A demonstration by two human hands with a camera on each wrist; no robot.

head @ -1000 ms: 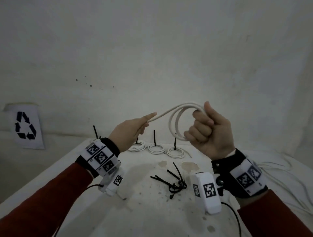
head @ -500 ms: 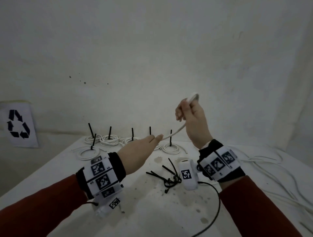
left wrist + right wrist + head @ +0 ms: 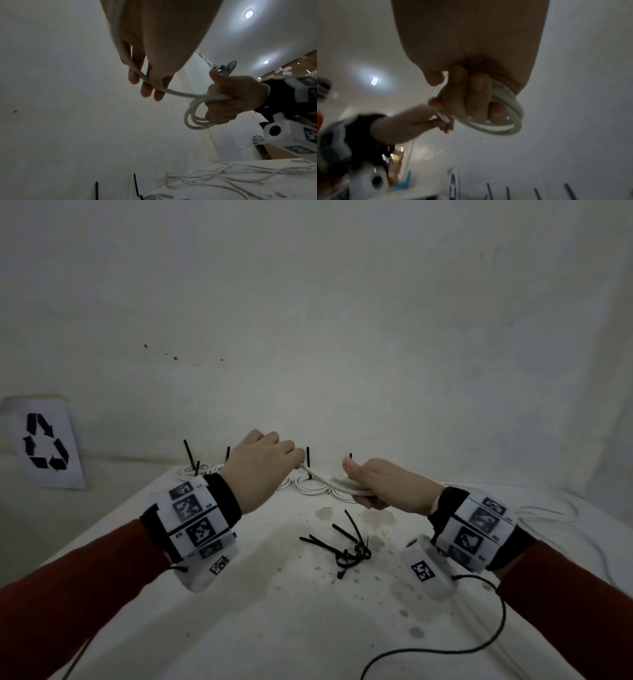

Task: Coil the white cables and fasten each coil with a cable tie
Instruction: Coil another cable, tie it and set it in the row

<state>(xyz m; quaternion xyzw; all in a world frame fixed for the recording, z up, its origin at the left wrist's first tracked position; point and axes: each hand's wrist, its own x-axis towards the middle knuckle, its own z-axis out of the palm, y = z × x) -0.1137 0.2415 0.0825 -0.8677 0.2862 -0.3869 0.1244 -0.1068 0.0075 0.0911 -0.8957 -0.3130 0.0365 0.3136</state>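
Observation:
My right hand [image 3: 373,484] grips a small coil of white cable [image 3: 193,119] in its fist above the table; the loops [image 3: 508,127] hang below the curled fingers. The cable's free end [image 3: 317,474] runs left to my left hand [image 3: 274,457], which pinches it between thumb and fingers [image 3: 147,89]. Both hands hover over the far middle of the table. A pile of black cable ties [image 3: 346,549] lies on the table below and between the hands.
Several finished white coils [image 3: 310,489] with upright black ties stand in a row along the table's far edge. Loose white cables [image 3: 240,177] sprawl on the right side. A recycling sign [image 3: 44,443] hangs on the wall at left. The white table [image 3: 274,628] is stained.
Both hands have come down toward the table. The right hand turned over with the coil, and the left hand closed its fingers on the cable's end.

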